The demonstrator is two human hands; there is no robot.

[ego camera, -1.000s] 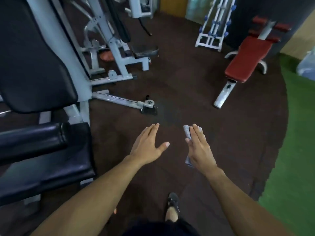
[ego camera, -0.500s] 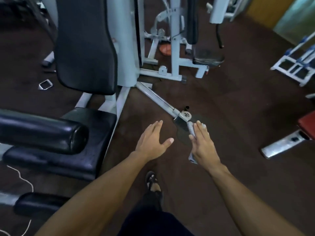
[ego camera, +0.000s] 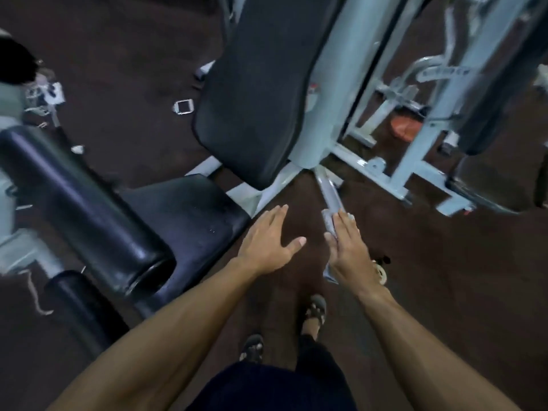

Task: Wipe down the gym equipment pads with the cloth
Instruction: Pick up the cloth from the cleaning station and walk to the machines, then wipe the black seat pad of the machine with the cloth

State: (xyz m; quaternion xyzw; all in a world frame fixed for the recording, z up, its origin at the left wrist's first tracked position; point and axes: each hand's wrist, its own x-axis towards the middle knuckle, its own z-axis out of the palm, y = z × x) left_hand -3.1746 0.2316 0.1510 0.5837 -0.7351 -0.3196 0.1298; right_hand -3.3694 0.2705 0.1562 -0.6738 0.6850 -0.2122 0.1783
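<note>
A grey cloth (ego camera: pixel 328 222) is held flat under my right hand (ego camera: pixel 348 249), its ends showing past the fingertips and the wrist. My left hand (ego camera: pixel 268 240) hovers open beside it, fingers spread, holding nothing. Both hands hang in the air over the dark floor, just right of a black seat pad (ego camera: pixel 189 212). A black back pad (ego camera: pixel 261 84) stands upright beyond the hands. Left of the seat lies a black roller pad (ego camera: pixel 77 203), with a second roller pad (ego camera: pixel 83 310) below it.
The pale grey machine frame (ego camera: pixel 332 84) rises behind the back pad, and a steel bar (ego camera: pixel 330 192) runs along the floor toward my right hand. More frame legs (ego camera: pixel 415 161) and an orange object (ego camera: pixel 406 127) stand at right. My sandalled feet (ego camera: pixel 314 311) are below.
The view has swung left and closer to the machine. The red bench has left the frame and the black pads now fill the left and middle. Both hands keep the same pose.
</note>
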